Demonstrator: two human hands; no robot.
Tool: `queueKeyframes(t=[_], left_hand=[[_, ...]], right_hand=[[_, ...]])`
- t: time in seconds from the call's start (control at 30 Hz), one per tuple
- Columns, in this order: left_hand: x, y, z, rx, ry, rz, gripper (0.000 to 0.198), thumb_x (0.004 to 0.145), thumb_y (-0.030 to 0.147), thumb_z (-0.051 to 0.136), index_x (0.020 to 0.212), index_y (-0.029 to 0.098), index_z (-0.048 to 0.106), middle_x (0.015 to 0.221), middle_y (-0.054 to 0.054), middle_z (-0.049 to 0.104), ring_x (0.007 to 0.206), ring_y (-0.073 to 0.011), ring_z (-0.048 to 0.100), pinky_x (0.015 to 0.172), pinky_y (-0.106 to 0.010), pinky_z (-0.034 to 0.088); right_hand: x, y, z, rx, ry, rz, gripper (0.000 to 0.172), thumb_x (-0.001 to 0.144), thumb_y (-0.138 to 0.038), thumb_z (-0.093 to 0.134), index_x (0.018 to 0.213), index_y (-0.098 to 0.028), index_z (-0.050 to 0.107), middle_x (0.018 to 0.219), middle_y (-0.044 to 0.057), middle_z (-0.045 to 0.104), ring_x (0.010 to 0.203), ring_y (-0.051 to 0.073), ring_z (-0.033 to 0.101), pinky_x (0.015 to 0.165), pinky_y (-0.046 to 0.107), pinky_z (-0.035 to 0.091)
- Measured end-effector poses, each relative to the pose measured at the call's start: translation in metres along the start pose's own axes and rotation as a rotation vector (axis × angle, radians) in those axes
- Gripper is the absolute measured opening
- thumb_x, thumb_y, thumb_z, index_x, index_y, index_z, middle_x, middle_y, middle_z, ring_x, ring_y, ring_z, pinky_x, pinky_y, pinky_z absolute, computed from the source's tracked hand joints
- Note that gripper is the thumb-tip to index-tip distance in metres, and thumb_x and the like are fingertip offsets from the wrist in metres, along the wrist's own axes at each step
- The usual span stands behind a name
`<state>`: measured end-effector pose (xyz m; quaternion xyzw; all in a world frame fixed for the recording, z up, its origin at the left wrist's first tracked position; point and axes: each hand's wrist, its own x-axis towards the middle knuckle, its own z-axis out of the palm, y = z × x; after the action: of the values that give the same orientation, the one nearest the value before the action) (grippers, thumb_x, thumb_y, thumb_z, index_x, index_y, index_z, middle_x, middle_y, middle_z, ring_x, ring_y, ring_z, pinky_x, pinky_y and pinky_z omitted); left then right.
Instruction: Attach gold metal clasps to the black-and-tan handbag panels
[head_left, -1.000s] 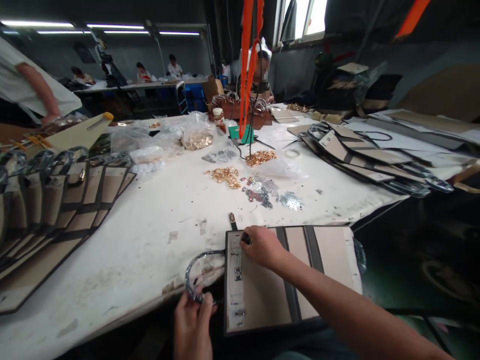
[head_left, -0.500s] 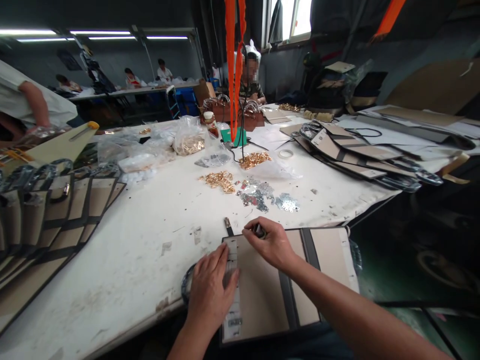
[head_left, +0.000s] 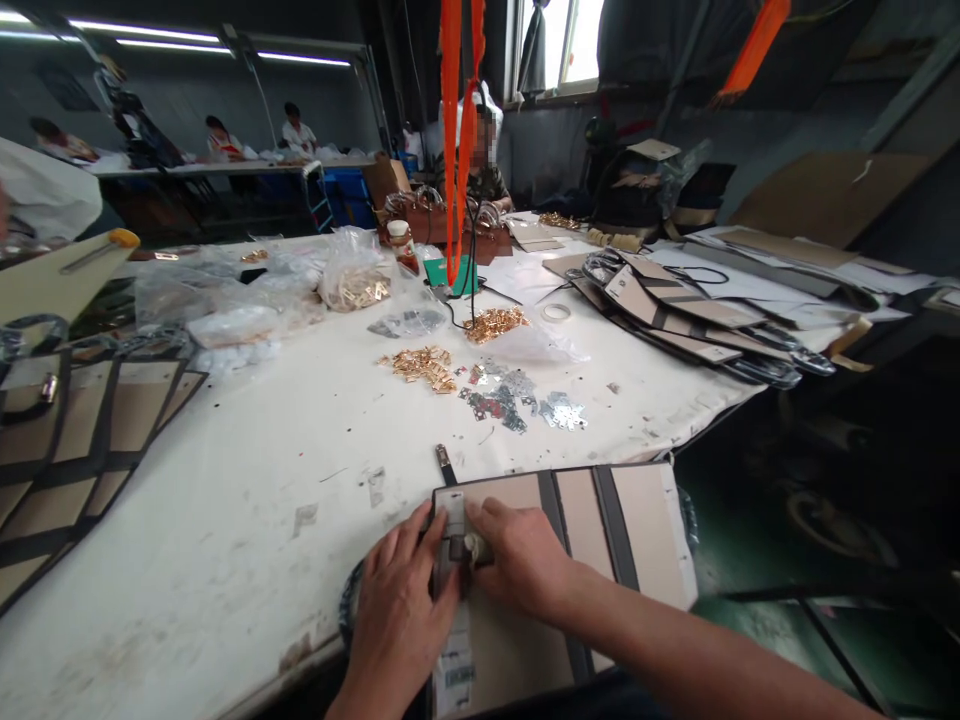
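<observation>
A beige bag panel with dark edging and two dark bands lies at the table's front edge. Along its left side runs a white strip with small marks. My left hand rests spread on that side, fingertips on the strip. In my right hand is a small tool with a pale round part and a dark block-like end against the strip; my fingers hide the rest. A short dark strap with a metal clasp sticks out past the panel's far edge. A plastic-wrapped handle shows beside my left hand.
Gold fittings and silver metal plates lie in loose heaps beyond the panel. More bag panels are stacked at left and right. Orange strips and a black cord hang over the table. A person sits opposite.
My right hand has come down and toward me, from the panel's far edge to the strip beside my left hand, bringing the small tool. The whole view has shifted slightly.
</observation>
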<state>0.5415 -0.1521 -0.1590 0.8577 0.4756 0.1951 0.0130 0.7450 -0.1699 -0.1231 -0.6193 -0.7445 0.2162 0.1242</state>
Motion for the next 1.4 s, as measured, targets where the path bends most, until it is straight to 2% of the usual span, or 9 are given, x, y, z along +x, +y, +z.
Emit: queueKeyframes(t=[0.27,0.4,0.5,0.63,0.73,0.83,0.97,1.23,1.4], left_hand=[[-0.004,-0.018,0.007,-0.009,0.014,0.011,0.051,0.092,0.024,0.057,0.142,0.028,0.065,0.140,-0.008,0.068,0.121,-0.0300,0.063,0.099,-0.045,0.050],[-0.002,-0.021,0.009,0.003,0.028,-0.004,0.048,0.093,0.025,0.055,0.139,0.030,0.068,0.133,-0.008,0.071,0.118,-0.0291,0.065,0.095,-0.044,0.051],[0.002,-0.025,0.013,-0.005,0.020,-0.017,0.045,0.094,0.032,0.058,0.137,0.032,0.070,0.131,-0.007,0.072,0.118,-0.0295,0.065,0.095,-0.044,0.052],[0.001,-0.032,0.018,0.007,0.021,-0.019,0.045,0.096,0.047,0.059,0.138,0.033,0.070,0.135,-0.006,0.071,0.123,-0.0294,0.063,0.098,-0.042,0.051],[-0.001,-0.033,0.021,0.021,0.033,-0.013,0.046,0.098,0.046,0.056,0.141,0.034,0.068,0.137,-0.005,0.071,0.123,-0.0289,0.063,0.099,-0.043,0.049],[-0.002,-0.031,0.020,0.011,0.063,0.004,0.045,0.098,0.045,0.057,0.141,0.033,0.068,0.136,-0.005,0.071,0.121,-0.0285,0.064,0.099,-0.044,0.049],[-0.002,-0.029,0.020,-0.010,0.101,0.010,0.044,0.096,0.042,0.060,0.138,0.032,0.069,0.133,-0.005,0.072,0.118,-0.0287,0.064,0.097,-0.044,0.048],[-0.004,-0.017,0.010,-0.088,0.066,-0.043,0.046,0.093,0.038,0.067,0.139,0.030,0.068,0.133,-0.006,0.071,0.119,-0.0301,0.063,0.101,-0.046,0.048],[-0.004,-0.011,0.002,-0.146,0.031,-0.097,0.050,0.090,0.036,0.073,0.139,0.030,0.067,0.133,-0.007,0.071,0.120,-0.0306,0.063,0.103,-0.047,0.049]], right_hand=[[0.007,-0.007,0.017,-0.019,-0.052,-0.024,0.091,0.075,-0.033,0.067,0.160,-0.011,0.044,0.136,0.019,0.068,0.104,0.037,0.074,0.088,0.043,0.060],[0.011,-0.008,0.014,-0.044,-0.029,-0.094,0.086,0.077,-0.034,0.070,0.156,-0.010,0.047,0.134,0.020,0.069,0.103,0.036,0.073,0.085,0.040,0.061],[0.010,-0.002,0.004,0.024,-0.001,-0.072,0.072,0.078,-0.035,0.072,0.147,-0.019,0.059,0.124,0.013,0.076,0.096,0.032,0.075,0.082,0.036,0.060],[0.007,0.038,-0.026,0.188,0.197,0.012,0.039,0.080,-0.025,0.071,0.117,-0.033,0.077,0.112,0.000,0.080,0.097,0.025,0.075,0.082,0.028,0.055],[0.015,0.090,-0.059,0.188,0.373,0.272,0.022,0.089,-0.031,0.070,0.109,-0.029,0.079,0.103,0.001,0.080,0.092,0.022,0.074,0.077,0.026,0.051],[0.032,0.138,-0.086,0.060,0.371,0.495,0.017,0.087,-0.037,0.075,0.099,-0.025,0.079,0.089,0.003,0.078,0.082,0.022,0.069,0.068,0.027,0.044],[0.052,0.168,-0.095,0.009,0.327,0.525,0.013,0.081,-0.034,0.079,0.086,-0.023,0.077,0.080,0.004,0.074,0.074,0.021,0.063,0.062,0.028,0.034],[0.048,0.165,-0.098,0.110,0.339,0.497,0.012,0.079,-0.030,0.075,0.079,-0.018,0.071,0.070,0.003,0.069,0.071,0.019,0.062,0.062,0.027,0.040],[0.033,0.105,-0.095,0.492,0.211,0.426,0.018,0.081,-0.033,0.075,0.088,-0.017,0.071,0.066,0.002,0.069,0.062,0.018,0.068,0.058,0.025,0.051]])
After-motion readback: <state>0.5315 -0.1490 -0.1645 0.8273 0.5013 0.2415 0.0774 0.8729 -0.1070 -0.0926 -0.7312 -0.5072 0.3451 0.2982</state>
